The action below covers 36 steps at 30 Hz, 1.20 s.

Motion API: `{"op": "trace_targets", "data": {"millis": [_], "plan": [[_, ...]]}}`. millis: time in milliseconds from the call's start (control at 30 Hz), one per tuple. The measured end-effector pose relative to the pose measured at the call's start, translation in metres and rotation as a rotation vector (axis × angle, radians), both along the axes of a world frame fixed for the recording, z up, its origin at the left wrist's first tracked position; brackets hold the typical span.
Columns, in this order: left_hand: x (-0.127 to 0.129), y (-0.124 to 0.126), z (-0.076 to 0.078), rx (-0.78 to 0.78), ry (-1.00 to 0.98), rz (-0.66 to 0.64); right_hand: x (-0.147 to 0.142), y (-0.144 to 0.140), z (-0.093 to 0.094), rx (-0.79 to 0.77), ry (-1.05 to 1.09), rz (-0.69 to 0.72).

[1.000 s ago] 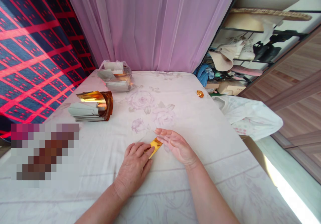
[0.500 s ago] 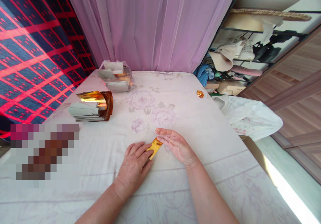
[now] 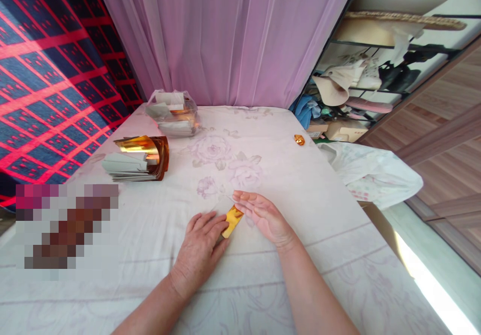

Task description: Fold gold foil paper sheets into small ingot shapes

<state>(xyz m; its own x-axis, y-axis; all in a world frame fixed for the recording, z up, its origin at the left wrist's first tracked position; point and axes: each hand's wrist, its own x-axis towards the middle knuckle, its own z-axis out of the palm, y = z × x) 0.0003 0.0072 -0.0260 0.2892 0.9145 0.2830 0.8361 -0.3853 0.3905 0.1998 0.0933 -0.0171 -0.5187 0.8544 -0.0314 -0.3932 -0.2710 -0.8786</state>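
Observation:
A folded strip of shiny gold paper (image 3: 233, 221) lies slantwise on the cloth between my hands. My left hand (image 3: 200, 243) rests palm down at its left side, with fingertips on the edge and the thumb by the near end, holding it against the surface. On the far side, my right hand (image 3: 266, 218) is turned on its edge. Its fingers are stretched out together and touch the strip's far end, and part of the paper there is hidden behind them.
A stack of gold and grey paper sheets (image 3: 131, 167) stands at the left. Behind it sits a clear bag of more sheets (image 3: 175, 114). A small folded gold piece (image 3: 299, 140) lies far right on the flowered cloth (image 3: 263, 295). Beyond the right edge is a white plastic bag (image 3: 379, 172).
My left fingertips have shifted slightly along the gold paper, and its shine looks different. My right hand stays almost in place.

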Motion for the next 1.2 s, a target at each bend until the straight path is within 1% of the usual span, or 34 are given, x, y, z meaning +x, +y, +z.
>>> {"op": "trace_targets", "data": {"millis": [233, 333, 400, 533, 667, 800, 933, 1100, 1200], "plan": [[0.001, 0.001, 0.002, -0.028, -0.042, -0.002, -0.002, -0.001, 0.003, 0.011, -0.041, -0.019], [0.0, 0.002, 0.003, -0.025, -0.071, -0.002, -0.002, -0.001, 0.001, 0.059, -0.072, -0.001], [0.0, 0.002, 0.003, -0.018, -0.085, 0.002, -0.002, -0.001, -0.001, 0.112, -0.118, 0.04], [0.0, 0.004, 0.003, -0.024, -0.107, 0.013, -0.002, -0.001, -0.004, 0.264, -0.285, 0.093], [0.0, 0.006, 0.002, -0.031, -0.126, 0.032, -0.005, -0.002, -0.005, 0.4, -0.399, 0.075], [0.001, 0.007, 0.002, -0.02, -0.14, 0.046, -0.009, -0.006, -0.001, 0.523, -0.499, 0.046], [0.001, 0.008, 0.002, 0.013, -0.154, 0.061, -0.015, -0.016, 0.001, 0.706, -0.602, -0.041], [0.002, 0.008, 0.004, 0.035, -0.106, 0.068, -0.018, -0.03, -0.004, 0.993, -0.841, -0.196], [0.004, 0.006, 0.007, 0.033, -0.063, 0.066, -0.018, -0.036, -0.007, 1.097, -0.923, -0.239]]}}
